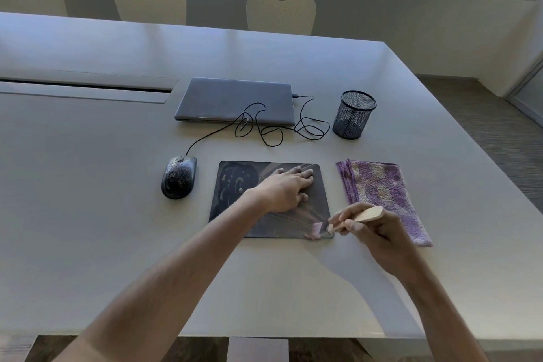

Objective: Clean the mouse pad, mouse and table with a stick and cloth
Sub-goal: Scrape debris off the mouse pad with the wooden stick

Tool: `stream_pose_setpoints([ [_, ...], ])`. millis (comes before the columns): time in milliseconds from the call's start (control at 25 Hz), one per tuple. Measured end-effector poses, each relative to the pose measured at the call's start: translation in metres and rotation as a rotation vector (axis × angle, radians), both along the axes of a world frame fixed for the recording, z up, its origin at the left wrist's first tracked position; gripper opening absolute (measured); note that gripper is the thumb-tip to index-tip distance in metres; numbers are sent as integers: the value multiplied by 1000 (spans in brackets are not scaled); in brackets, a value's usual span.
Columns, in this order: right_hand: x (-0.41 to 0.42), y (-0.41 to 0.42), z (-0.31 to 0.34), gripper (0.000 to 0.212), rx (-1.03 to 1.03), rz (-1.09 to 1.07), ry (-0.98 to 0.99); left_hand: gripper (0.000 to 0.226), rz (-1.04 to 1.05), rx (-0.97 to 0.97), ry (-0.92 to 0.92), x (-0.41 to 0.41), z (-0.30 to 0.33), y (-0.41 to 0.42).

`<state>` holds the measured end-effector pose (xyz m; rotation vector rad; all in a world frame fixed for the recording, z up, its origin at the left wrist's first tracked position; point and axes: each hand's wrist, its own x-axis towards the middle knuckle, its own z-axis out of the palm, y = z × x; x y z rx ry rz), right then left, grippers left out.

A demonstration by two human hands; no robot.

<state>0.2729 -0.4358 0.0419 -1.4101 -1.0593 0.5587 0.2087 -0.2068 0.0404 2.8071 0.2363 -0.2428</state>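
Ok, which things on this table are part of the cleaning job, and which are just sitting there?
Part of the job: mouse pad, mouse, table, wooden stick gripped by the right hand, purple cloth; left hand presses the pad.

Just lying about: closed laptop, mesh pen cup, chairs.

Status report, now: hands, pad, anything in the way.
Left hand flat on mouse pad. Right hand grips stick, scraping pad's near corner. Nothing in the way.

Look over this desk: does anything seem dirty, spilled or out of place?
Yes. The mouse pad is smeared with pale residue, with a pinkish clump at its near right corner. The mouse is speckled with grime, and its cable lies tangled.
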Motion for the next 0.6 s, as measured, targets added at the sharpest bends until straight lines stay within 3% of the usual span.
stream_pose_setpoints([
  [280, -9, 12, 6, 13, -87, 173, -71, 55, -2, 10, 9, -1, 1, -1],
  [440, 11, -7, 10, 11, -153, 124, -55, 55, -7, 17, 11, 0, 0, -1],
  [600, 12, -14, 20, 12, -56, 49, -108, 56, -3, 7, 9, 1, -1, 0],
])
